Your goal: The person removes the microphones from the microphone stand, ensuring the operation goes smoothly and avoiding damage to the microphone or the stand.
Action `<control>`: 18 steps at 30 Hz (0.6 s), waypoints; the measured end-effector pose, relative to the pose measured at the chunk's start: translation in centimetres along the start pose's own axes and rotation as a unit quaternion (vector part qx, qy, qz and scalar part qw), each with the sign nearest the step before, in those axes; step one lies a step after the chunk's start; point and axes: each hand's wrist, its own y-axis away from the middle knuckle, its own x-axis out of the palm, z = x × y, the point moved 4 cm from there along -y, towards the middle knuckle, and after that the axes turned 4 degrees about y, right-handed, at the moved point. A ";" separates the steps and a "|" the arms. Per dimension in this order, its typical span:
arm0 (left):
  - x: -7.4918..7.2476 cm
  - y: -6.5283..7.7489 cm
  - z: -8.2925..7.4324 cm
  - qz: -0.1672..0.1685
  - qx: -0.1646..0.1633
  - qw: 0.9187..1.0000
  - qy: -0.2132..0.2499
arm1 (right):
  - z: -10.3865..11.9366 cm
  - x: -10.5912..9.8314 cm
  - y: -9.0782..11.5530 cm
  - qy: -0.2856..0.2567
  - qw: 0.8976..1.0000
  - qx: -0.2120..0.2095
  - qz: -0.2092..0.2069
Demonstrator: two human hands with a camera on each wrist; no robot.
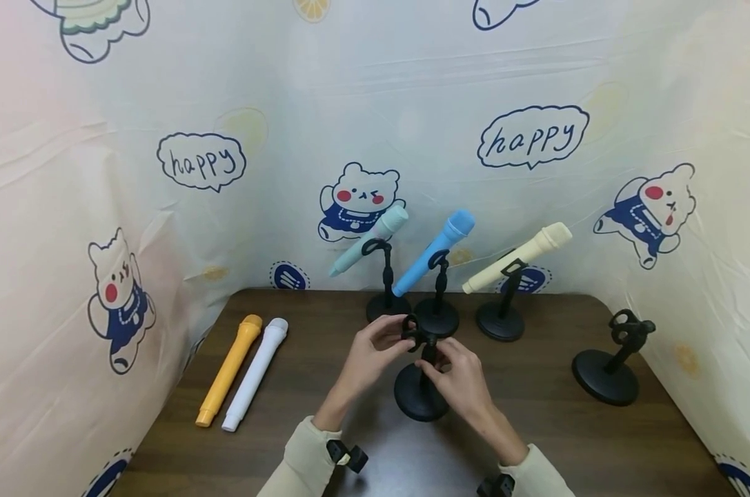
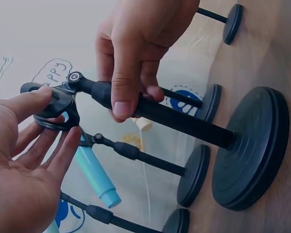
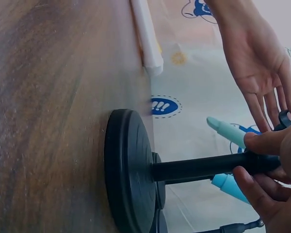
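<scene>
A black microphone stand stands on its round base between my hands. My left hand pinches the ring-shaped clip at its top, thumb on one side and fingers on the other. Lower down, my right hand grips the collar of the pole between thumb and fingers. No microphone sits in this clip. Behind it, three more stands hold microphones: a mint one, a blue one and a cream one, all tilted.
An orange microphone and a white microphone lie side by side on the left of the brown table. Another black stand with a bare clip is at the right. Printed cloth hangs behind the table.
</scene>
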 end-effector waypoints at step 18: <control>2.7 -1.3 -0.6 0.050 0.004 0.998 0.023 | -1.6 -3.1 -0.3 0.040 0.996 -0.057 -0.049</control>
